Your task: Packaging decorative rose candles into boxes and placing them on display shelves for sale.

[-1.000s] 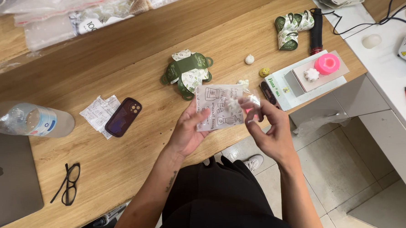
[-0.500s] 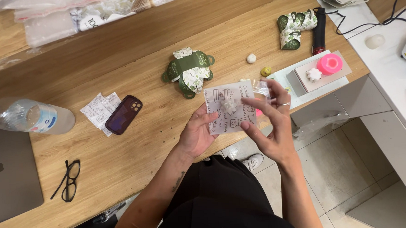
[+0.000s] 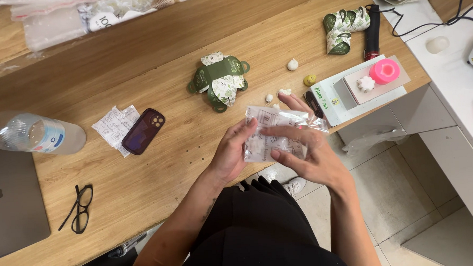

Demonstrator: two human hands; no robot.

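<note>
Both hands hold a small clear plastic packet with a printed white sheet inside, just above the front edge of the wooden table. My left hand grips its left side with the thumb on top. My right hand lies across its front and right side, fingers spread over it. Beyond the packet, a folded green-and-white leaf-print paper box rests on the table. Small white lumps lie just past my right fingertips.
A dark phone lies on printed paper slips. A plastic water bottle, a grey laptop and black glasses sit left. A white box holding a pink round piece and a second leaf-print box sit right.
The packet has moved down and toward me, off the table edge. My right hand has shifted from pinching its right edge to lying across its front.
</note>
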